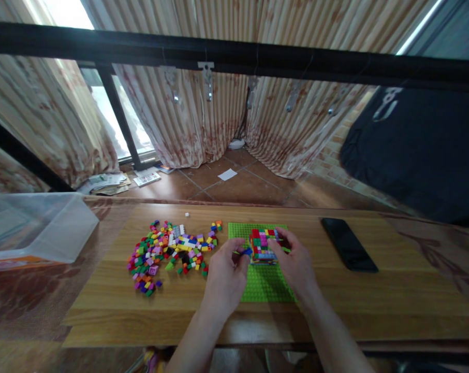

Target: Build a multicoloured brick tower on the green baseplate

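Right hand grips brick block (multicoloured), left hand blue piece.

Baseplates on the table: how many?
1: the green baseplate, on the wooden table, between the loose bricks and the black phone. Can't rule out another hidden beneath it.

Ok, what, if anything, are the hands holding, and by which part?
The right hand holds the brick model by its right side. The left hand seems to pinch a blue piece beside the model's left side; exactly where is unclear.
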A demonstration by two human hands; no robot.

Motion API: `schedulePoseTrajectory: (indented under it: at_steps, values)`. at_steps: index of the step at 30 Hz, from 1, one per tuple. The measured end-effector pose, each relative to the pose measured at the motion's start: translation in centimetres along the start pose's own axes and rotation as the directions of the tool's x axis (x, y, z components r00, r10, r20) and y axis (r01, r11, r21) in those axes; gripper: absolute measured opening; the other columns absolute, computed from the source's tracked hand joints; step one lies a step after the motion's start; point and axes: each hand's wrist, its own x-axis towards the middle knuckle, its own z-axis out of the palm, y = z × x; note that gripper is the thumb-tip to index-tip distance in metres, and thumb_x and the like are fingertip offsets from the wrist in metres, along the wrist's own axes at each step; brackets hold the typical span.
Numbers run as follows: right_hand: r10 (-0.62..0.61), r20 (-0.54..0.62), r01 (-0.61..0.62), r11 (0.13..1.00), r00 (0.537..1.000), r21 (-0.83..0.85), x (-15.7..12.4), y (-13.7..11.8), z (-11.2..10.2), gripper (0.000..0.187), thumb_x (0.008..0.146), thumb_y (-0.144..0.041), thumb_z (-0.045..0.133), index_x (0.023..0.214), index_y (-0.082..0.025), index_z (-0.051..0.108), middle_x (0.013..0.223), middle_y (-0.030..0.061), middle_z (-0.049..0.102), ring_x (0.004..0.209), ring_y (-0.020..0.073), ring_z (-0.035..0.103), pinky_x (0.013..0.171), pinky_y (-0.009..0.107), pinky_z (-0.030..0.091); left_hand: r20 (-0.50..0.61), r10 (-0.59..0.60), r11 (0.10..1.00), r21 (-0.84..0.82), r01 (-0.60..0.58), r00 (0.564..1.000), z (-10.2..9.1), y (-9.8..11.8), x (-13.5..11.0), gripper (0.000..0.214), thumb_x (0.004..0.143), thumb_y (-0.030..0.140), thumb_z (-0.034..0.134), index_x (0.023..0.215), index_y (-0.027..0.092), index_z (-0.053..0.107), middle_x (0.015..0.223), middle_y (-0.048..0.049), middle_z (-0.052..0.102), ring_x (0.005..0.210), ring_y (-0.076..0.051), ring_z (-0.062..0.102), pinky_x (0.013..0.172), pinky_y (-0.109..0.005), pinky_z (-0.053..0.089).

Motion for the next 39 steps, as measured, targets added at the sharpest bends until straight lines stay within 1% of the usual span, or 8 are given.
schedulePoseTrajectory:
  at_steps: [7, 12, 15, 17, 21, 26, 31, 39]
  values:
    - [-0.02, -0.019, 0.02, 0.999, 1.0, -0.042, 0.0, 0.3, 0.2, 0.053, 0.08, -0.048, 0.061, 0.123, -0.016, 0.059, 0.117, 0.0154, 0.066, 0.103, 0.0276, 0.064, 0.09, 0.046, 0.051, -0.016, 0.073, 0.997, 0.021, -0.073, 0.997, 0.2, 0.7, 0.2, 0.027, 0.078, 0.006, 0.056, 0.1, 0.017, 0.066, 0.085, -0.0028, 0.068, 0.076, -0.015, 0.066, 0.072, -0.026, 0.051]
    - [-0.005, -0.006, 0.005, 1.0, 1.0, -0.026, -0.5, 0.0, -0.2, 0.05, 0.084, -0.048, 0.059, 0.123, -0.016, 0.059, 0.11, 0.0134, 0.068, 0.094, 0.0253, 0.066, 0.084, 0.043, 0.053, -0.009, 0.115, 0.993, -0.018, -0.115, 0.993, 0.8, 0.9, 0.1, 0.014, 0.08, 0.011, 0.058, 0.091, 0.018, 0.065, 0.083, -0.0016, 0.068, 0.077, -0.015, 0.065, 0.071, -0.025, 0.05]
    - [-0.105, -0.052, 0.103, 0.994, 0.993, -0.031, -0.8, -0.5, -0.8, 0.039, 0.088, -0.045, 0.056, 0.117, -0.02, 0.063, 0.11, 0.0112, 0.066, 0.09, 0.0226, 0.065, 0.079, 0.04, 0.054, 0.019, 0.079, 0.992, -0.096, -0.077, 0.997, 1.1, 1.1, 0.1, 0.009, 0.081, 0.015, 0.059, 0.088, 0.018, 0.065, 0.079, -0.0007, 0.067, 0.073, -0.014, 0.065, 0.068, -0.024, 0.05]
    - [-0.245, -0.034, 0.244, 0.969, 0.969, -0.032, -1.0, -1.0, -1.3, 0.027, 0.089, -0.04, 0.057, 0.109, -0.025, 0.068, 0.111, 0.0086, 0.065, 0.098, 0.0218, 0.063, 0.085, 0.04, 0.053, 0.053, 0.035, 0.979, -0.204, -0.023, 0.998, 1.1, 1.3, 0.2, 0.007, 0.082, 0.019, 0.059, 0.086, 0.018, 0.064, 0.077, -0.0002, 0.066, 0.07, -0.013, 0.064, 0.066, -0.024, 0.051]
    - [-0.453, 0.157, 0.458, 0.889, 0.877, 0.005, -1.4, -1.9, -1.9, 0.019, 0.089, -0.028, 0.06, 0.104, -0.033, 0.072, 0.119, 0.0042, 0.061, 0.111, 0.0206, 0.058, 0.095, 0.04, 0.048, 0.129, -0.086, 0.919, -0.372, 0.129, 0.988, 1.1, 1.6, 0.6, 0.012, 0.08, 0.027, 0.061, 0.08, 0.016, 0.064, 0.069, 0.0014, 0.062, 0.059, -0.011, 0.06, 0.058, -0.021, 0.049]
    - [-0.527, 0.223, 0.549, 0.834, 0.82, -0.049, -1.5, -2.2, -2.2, 0.02, 0.09, -0.026, 0.061, 0.103, -0.035, 0.072, 0.118, 0.003, 0.062, 0.113, 0.0217, 0.056, 0.096, 0.044, 0.048, 0.21, -0.153, 0.88, -0.415, 0.23, 0.966, 0.9, 2.3, 0.8, 0.02, 0.077, 0.033, 0.064, 0.074, 0.014, 0.062, 0.057, 0.0031, 0.059, 0.049, -0.008, 0.053, 0.05, -0.018, 0.043]
    - [-0.554, 0.212, 0.584, 0.802, 0.805, -0.123, -1.2, -1.8, -2.1, 0.016, 0.091, -0.028, 0.059, 0.1, -0.033, 0.072, 0.114, 0.0035, 0.065, 0.11, 0.0226, 0.057, 0.094, 0.044, 0.049, 0.238, -0.187, 0.864, -0.422, 0.275, 0.953, 1.1, 2.6, 0.7, 0.026, 0.079, 0.039, 0.062, 0.074, 0.014, 0.062, 0.062, 0.0016, 0.061, 0.047, -0.007, 0.051, 0.046, -0.018, 0.039]
    - [-0.517, 0.171, 0.544, 0.806, 0.839, -0.234, -0.6, -1.2, -1.7, 0.012, 0.088, -0.029, 0.062, 0.091, -0.029, 0.074, 0.11, 0.006, 0.064, 0.104, 0.0238, 0.057, 0.09, 0.045, 0.05, 0.07, -0.109, 0.954, -0.273, 0.124, 0.992, 1.2, 1.2, 0.8, 0.016, 0.081, 0.03, 0.057, 0.082, 0.016, 0.066, 0.064, 0.0022, 0.059, 0.054, -0.01, 0.054, 0.051, -0.019, 0.045]
